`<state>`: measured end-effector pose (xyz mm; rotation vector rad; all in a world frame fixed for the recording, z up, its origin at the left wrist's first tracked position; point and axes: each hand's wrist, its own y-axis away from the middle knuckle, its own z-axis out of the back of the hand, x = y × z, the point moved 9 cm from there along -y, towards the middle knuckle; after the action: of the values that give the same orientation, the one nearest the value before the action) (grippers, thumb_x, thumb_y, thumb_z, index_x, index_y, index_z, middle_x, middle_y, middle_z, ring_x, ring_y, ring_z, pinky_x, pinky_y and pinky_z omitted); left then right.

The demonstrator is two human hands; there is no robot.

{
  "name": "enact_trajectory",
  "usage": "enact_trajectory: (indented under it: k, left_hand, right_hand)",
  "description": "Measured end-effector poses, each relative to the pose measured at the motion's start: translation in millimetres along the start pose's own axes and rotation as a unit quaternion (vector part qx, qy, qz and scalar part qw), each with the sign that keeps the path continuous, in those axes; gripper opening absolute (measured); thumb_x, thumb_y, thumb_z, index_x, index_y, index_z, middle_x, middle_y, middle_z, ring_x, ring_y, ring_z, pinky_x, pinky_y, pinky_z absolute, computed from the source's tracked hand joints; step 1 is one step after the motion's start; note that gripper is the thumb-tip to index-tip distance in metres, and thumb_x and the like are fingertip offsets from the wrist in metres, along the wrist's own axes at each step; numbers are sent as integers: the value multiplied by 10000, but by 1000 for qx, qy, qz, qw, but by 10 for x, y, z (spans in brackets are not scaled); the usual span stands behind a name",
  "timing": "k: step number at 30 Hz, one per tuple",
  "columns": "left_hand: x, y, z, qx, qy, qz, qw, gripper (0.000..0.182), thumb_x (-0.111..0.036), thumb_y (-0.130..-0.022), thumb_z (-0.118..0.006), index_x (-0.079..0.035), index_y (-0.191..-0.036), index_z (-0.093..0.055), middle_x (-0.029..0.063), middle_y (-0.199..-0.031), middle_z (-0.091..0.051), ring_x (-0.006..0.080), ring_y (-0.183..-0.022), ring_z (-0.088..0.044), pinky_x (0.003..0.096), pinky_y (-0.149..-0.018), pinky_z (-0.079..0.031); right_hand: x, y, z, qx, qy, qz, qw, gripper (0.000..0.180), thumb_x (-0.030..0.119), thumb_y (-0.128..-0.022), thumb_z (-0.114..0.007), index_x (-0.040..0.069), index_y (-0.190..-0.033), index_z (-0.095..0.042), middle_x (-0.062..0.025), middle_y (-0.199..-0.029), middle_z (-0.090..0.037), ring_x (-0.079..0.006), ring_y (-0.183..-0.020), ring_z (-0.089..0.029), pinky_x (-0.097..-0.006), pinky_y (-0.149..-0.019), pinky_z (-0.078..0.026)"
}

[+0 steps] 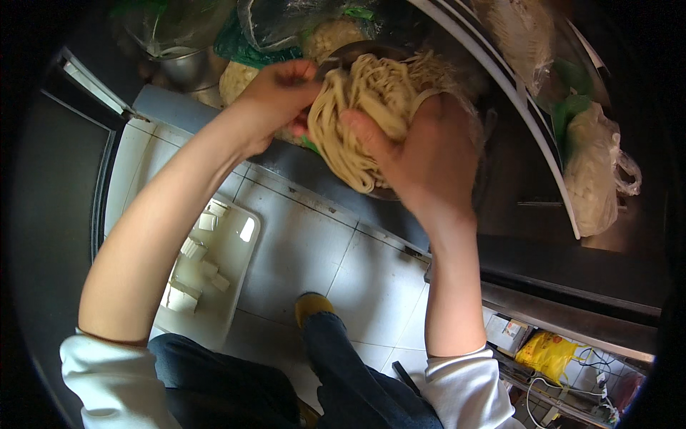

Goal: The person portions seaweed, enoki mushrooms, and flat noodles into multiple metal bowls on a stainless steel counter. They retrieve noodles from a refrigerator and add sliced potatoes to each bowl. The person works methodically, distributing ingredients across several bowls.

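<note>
A metal bowl heaped with thick pale noodles is between my hands, over the front edge of a shelf. My left hand grips the bowl's left side, with its thumb by the noodles and some fingertips hidden. My right hand holds the right side, its thumb lying across the noodles and its other fingers out of sight. Thin, dry-looking strands and clear plastic film lie at the far right of the heap.
Behind the bowl are a green plastic bag, bagged pale food and a metal pot. A fridge door with a white seal curves on the right; its shelf holds a filled bag. A white tray of tofu blocks in liquid is below left.
</note>
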<state>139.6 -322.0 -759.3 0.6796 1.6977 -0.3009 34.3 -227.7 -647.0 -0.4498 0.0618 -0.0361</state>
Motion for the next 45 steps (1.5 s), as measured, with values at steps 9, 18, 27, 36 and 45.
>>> enact_trajectory:
  k: [9, 18, 27, 36, 45]
  left_hand:
    - [258, 497, 204, -13, -3, 38, 999, 80, -113, -854, -574, -43, -875, -541, -7, -639, -565, 34, -451, -483, 169, -379, -359]
    - [614, 1177, 290, -37, 119, 71, 990, 46, -6, -857, -509, -48, -856, -529, 1, -617, -574, 47, -457, -506, 184, -404, -390]
    - [624, 1720, 498, -63, 178, 56, 980, 95, 10, -863, -520, -62, -807, -493, -3, -681, -588, 33, -524, -532, 173, -430, -405]
    - [594, 2212, 891, -161, 136, 51, 976, 137, -49, -849, -598, -74, -765, -493, -26, -724, -576, 5, -612, -524, 144, -527, -423]
    - [621, 2684, 1154, -264, 154, 75, 949, 180, -9, -838, -596, -82, -748, -458, -23, -741, -574, 24, -655, -544, 173, -574, -463]
  right_hand:
    - [505, 135, 113, 50, 19, 57, 997, 483, 454, -806, -576, -27, -793, -531, -163, -822, -515, -330, -788, -523, -419, -664, -429]
    - [712, 480, 762, 116, -94, 119, 982, 532, 343, -675, -732, -29, -1021, -575, -194, -996, -576, -337, -825, -578, -370, -697, -470]
    - [-481, 638, 317, -119, -489, -192, 843, 138, 152, -916, -438, 37, -857, -488, -34, -703, -519, -73, -557, -447, -217, -495, -363]
    - [-2274, -825, -1433, -204, -446, -273, 828, 372, 94, -804, -615, 46, -1147, -480, -86, -933, -572, -150, -635, -528, -278, -521, -415]
    - [-1694, -87, -565, -375, -440, -145, 803, 307, 141, -872, -571, 4, -1139, -505, -100, -1048, -564, -200, -907, -555, -322, -814, -463]
